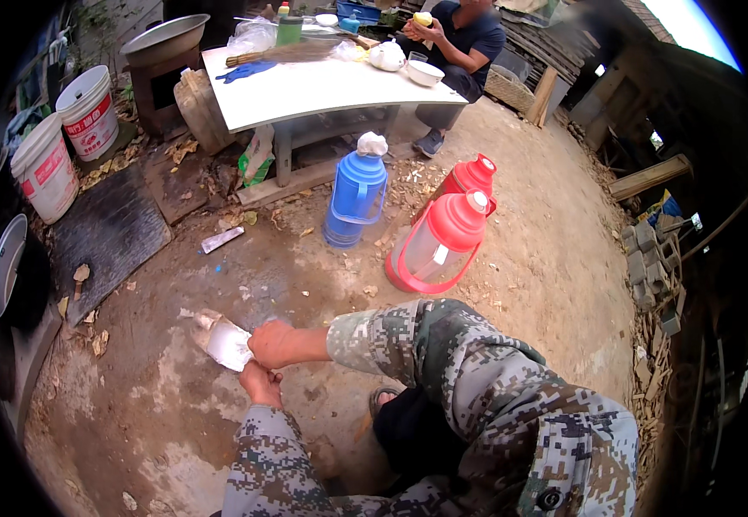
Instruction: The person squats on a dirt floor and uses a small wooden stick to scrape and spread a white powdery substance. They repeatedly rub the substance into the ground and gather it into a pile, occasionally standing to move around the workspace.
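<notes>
My right hand (pixel 277 344) is closed on the near end of a white, silvery, crumpled packet (pixel 228 345) with a brownish, see-through far end. Just below it, my left hand (pixel 261 383) is closed at the packet's lower corner, its fingertips partly hidden. The packet is tilted over the damp ground. Beyond my hands stands a blue thermos flask (pixel 356 196) with a white wad on its mouth. To its right are two red thermos flasks, the nearer (pixel 430 246) with a pale, clear body and the farther (pixel 472 177) partly behind it.
A white-topped table (pixel 322 86) at the back carries a blue glove (pixel 247 71), a broom and a bowl (pixel 425 72). A person (pixel 453 43) sits behind it, holding something yellow. White buckets (pixel 88 114) stand at left; a crushed carton (pixel 221 240) lies on the ground. Grey blocks (pixel 647 258) are stacked at right.
</notes>
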Available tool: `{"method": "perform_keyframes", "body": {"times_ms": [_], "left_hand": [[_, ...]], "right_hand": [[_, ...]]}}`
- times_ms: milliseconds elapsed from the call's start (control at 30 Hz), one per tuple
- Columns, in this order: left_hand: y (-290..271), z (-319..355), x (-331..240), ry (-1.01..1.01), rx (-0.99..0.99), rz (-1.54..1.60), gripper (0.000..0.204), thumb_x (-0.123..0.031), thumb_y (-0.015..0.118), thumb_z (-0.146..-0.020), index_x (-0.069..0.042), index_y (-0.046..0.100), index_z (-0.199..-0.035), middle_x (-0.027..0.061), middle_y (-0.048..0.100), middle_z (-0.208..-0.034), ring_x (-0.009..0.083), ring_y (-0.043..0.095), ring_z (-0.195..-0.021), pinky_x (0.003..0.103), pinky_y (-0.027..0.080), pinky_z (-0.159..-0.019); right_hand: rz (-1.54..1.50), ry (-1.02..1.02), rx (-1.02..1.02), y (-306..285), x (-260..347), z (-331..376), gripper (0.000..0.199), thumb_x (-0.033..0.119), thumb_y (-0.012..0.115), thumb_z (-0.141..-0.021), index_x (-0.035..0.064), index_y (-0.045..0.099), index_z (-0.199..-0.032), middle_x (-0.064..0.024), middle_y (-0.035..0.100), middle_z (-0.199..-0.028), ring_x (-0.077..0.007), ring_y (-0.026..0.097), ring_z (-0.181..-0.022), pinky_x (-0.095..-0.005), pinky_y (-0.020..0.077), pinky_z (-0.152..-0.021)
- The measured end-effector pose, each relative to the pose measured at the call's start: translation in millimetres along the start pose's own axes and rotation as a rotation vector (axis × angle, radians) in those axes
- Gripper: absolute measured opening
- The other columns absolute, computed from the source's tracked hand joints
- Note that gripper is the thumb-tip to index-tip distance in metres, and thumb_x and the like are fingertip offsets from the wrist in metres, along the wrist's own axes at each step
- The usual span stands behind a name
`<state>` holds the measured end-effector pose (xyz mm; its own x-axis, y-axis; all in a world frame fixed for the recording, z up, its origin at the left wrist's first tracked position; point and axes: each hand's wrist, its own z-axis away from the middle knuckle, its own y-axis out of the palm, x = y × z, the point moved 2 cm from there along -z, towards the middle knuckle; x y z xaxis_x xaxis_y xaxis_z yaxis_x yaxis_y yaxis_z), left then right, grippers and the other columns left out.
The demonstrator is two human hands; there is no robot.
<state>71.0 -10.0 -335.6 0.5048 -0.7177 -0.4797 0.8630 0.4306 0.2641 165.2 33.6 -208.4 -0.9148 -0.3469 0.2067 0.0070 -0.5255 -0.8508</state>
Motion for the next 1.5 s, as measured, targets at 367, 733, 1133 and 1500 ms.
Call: {"method": "perform_keyframes", "body": {"times_ms": [367,733,1133,1500], "left_hand": [[4,4,-1,0.042,0.06,-0.009,0.01,-0.025,0.055,-0.092,-0.017,0.06,-0.094,-0.0022,0.056,-0.067,0.0107,0.039,-0.045,0.031,0.035,-0.045],[-2,13,-10,0.008,-0.063,0.04,0.015,-0.015,0.05,-0.09,-0.003,0.058,-0.093,0.0058,0.049,-0.068,0.0177,0.043,-0.048,0.039,0.039,-0.042],[18,12,2,0.069,-0.041,0.03,0.016,-0.013,0.055,-0.093,-0.001,0.065,-0.096,0.0078,0.064,-0.076,0.0184,0.053,-0.051,0.035,0.035,-0.039],[-4,9,-7,0.039,-0.12,-0.017,0.024,-0.018,0.048,-0.095,0.002,0.062,-0.099,0.0102,0.059,-0.078,0.0206,0.05,-0.054,0.038,0.04,-0.041]], "right_hand": [[0.04,-0.05,0.108,-23,16,15,0.039,0.024,0.081,-0.07,0.0034,0.076,-0.102,-0.0196,0.074,-0.103,-0.0347,0.07,-0.104,-0.0438,0.0562,-0.087],[0.08,-0.04,0.077,-35,15,23,0.026,0.017,0.062,-0.083,0.0,0.074,-0.098,-0.0225,0.073,-0.099,-0.0376,0.07,-0.099,-0.0456,0.0566,-0.085],[0.039,-0.009,0.019,-4,3,4,0.021,0.013,0.064,-0.081,-0.0005,0.073,-0.095,-0.0233,0.072,-0.095,-0.0391,0.071,-0.091,-0.046,0.0575,-0.08],[0.091,-0.045,0.074,-43,27,14,0.025,0.011,0.063,-0.08,-0.002,0.071,-0.099,-0.0253,0.071,-0.097,-0.0411,0.07,-0.097,-0.0474,0.0561,-0.084]]}}
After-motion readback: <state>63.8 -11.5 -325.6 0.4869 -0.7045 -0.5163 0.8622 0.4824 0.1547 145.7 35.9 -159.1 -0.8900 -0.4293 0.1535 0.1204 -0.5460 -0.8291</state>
